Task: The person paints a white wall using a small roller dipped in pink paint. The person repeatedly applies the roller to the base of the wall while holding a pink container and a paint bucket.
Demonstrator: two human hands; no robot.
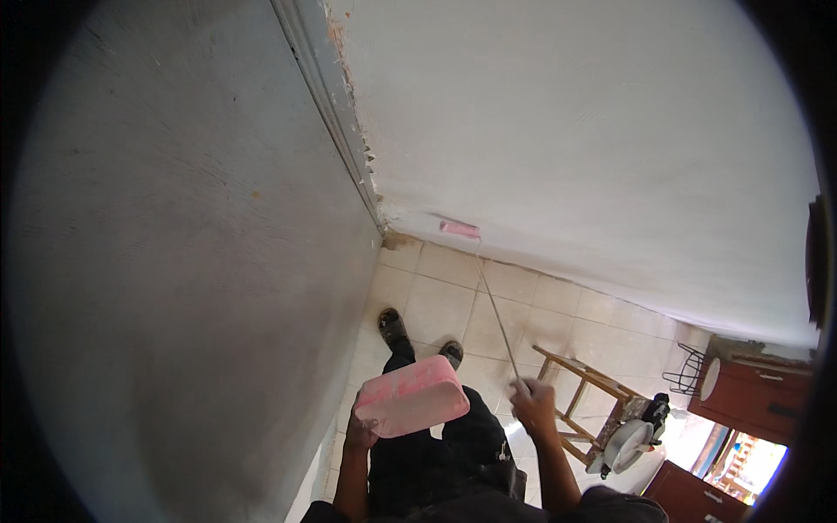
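Note:
My left hand (363, 423) grips one end of a pink-stained, paint-smeared plastic tub (413, 399), held in front of my legs. The tub's inside cannot be made out clearly. In my right hand (533, 402) is the lower end of a long-handled paint roller (497, 307). Its thin rod reaches away from me over the floor. The pink roller sleeve (460, 229) is at the low part of the white wall (575, 144), just above where it meets the floor; whether it touches the wall is hard to tell.
A grey panel (196, 261) rises close on my left. Pale tiles (441, 304) cover the floor. A wooden stepladder (582, 386) stands at right, with a white bucket (628, 444) on its top. Beyond are a black wire rack (686, 372) and reddish-brown cabinets (745, 399).

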